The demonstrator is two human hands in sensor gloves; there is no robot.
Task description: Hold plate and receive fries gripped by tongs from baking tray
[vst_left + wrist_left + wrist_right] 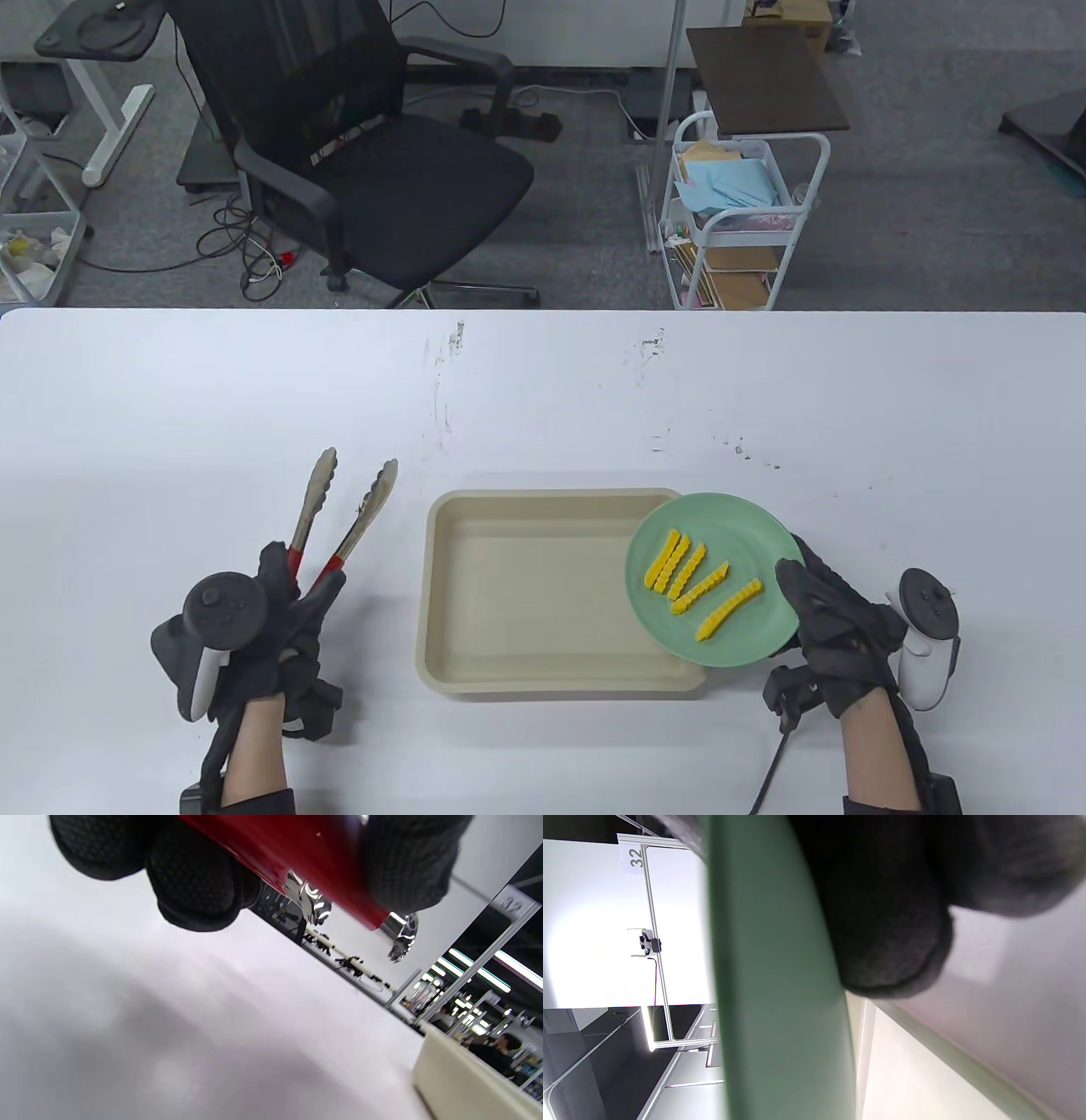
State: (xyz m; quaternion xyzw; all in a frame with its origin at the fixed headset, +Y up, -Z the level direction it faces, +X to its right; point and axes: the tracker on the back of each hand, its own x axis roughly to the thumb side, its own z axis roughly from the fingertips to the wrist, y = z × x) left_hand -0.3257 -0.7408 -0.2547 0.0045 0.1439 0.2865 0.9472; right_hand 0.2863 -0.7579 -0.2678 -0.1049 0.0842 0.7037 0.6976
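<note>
My right hand (827,607) grips the right rim of a green plate (747,543) and holds it over the right end of the beige baking tray (526,586). Several yellow crinkle fries (691,581) lie on the plate. The tray's inside shows no fries. My left hand (284,615) holds metal tongs (344,514) by their red handles, left of the tray; the tong tips stand apart and hold nothing. In the left wrist view the red handle (305,861) runs between my gloved fingers (195,878). In the right wrist view the plate's edge (772,984) fills the middle beside a gloved finger (891,925).
The white table (543,390) stretches wide behind the tray. Beyond its far edge stand a black office chair (373,161) and a white trolley (738,221) with papers. The tray's wall also shows in the left wrist view (462,1086).
</note>
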